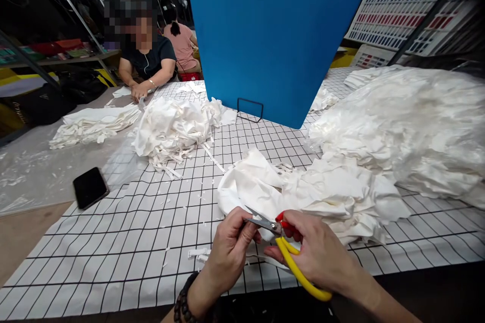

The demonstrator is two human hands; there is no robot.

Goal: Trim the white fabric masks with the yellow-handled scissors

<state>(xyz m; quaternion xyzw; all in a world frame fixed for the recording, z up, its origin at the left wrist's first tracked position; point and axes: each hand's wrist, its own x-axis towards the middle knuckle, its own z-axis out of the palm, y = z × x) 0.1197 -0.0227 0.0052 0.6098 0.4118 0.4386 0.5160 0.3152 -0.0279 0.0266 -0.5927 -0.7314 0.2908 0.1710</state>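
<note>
My right hand (314, 247) is closed around a pair of scissors (303, 275) with one yellow and one red handle. Their metal blades are slightly apart and point left, to the fingertips of my left hand (229, 250). Those fingers are pinched on the edge of a white cloth piece (252, 186), most of which spreads on the table behind my hands. Exactly where the blades meet the cloth is partly hidden by my fingers. Small white strips (199, 253) lie left of my left hand. A crumpled white cloth pile (337, 186) rests just beyond my right hand.
A tall blue board (273, 35) stands on the checked tablecloth (125, 252). White cloth heaps lie at left (170, 126) and, under clear plastic (409, 121), at right. A black phone (90, 187) lies at left. A co-worker (147, 63) handles white cloth across the table.
</note>
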